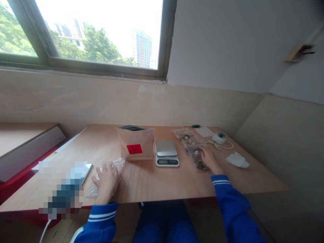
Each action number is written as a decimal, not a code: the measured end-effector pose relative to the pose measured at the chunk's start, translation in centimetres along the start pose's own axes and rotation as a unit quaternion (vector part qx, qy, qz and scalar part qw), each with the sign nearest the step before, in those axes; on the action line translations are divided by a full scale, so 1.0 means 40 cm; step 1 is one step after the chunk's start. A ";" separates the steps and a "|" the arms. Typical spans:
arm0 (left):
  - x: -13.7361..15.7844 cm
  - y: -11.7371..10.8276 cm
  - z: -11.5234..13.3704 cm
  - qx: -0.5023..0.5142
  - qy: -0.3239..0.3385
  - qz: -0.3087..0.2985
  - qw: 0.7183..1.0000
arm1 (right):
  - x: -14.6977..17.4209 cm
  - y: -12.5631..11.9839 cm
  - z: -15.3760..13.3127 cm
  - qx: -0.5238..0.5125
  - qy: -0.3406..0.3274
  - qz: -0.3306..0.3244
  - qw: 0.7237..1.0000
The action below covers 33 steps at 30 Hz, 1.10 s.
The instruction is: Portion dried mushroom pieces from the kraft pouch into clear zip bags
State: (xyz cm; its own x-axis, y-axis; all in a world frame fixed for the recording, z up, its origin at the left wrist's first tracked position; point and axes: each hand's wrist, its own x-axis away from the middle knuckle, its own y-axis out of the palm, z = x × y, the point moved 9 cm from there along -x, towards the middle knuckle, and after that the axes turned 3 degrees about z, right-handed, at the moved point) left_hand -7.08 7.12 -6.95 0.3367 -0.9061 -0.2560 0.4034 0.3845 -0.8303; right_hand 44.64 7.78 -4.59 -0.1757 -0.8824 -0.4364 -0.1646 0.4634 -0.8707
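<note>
On the left, my left hand (106, 180) lies with its fingers spread over clear plastic bags (118, 165) flat on the table. To the right, my right hand (209, 160) reaches onto a row of clear zip bags (194, 148) with small dark contents. Its fingers look stretched out over the nearest bag; the fingertips are partly hard to make out. Between my hands are a kitchen scale (166, 148) with a bare steel plate, and a brown paper pouch (135, 145). The pouch stands upright, its top gaping, with a red label on the front.
Behind the bags lie a green-handled tool (195, 126) and a white sheet (204, 131). A round white device (219, 137) with a cable and a crumpled white tissue (237, 160) are at the right. A phone (87, 172), partly pixelated, lies at the left.
</note>
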 end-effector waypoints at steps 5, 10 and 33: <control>0.031 -0.069 0.049 0.083 -0.012 0.059 0.995 | -0.007 -0.027 0.060 0.017 0.002 -0.026 1.000; 0.138 -0.039 0.164 0.329 0.036 -0.056 0.942 | 0.026 -0.143 -0.004 0.025 -0.026 -0.029 0.999; 0.258 -0.060 0.310 0.488 0.025 -0.173 0.855 | 0.219 -0.116 -0.666 -0.496 0.021 -0.190 0.847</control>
State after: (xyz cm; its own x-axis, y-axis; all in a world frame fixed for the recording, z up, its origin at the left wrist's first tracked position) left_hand 5.98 -0.97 -1.46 0.0279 -0.9924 -0.1195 0.9976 0.0351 -0.0590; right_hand 18.01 0.06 1.66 0.0415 -0.9892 -0.1408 -0.9480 0.0055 -0.3182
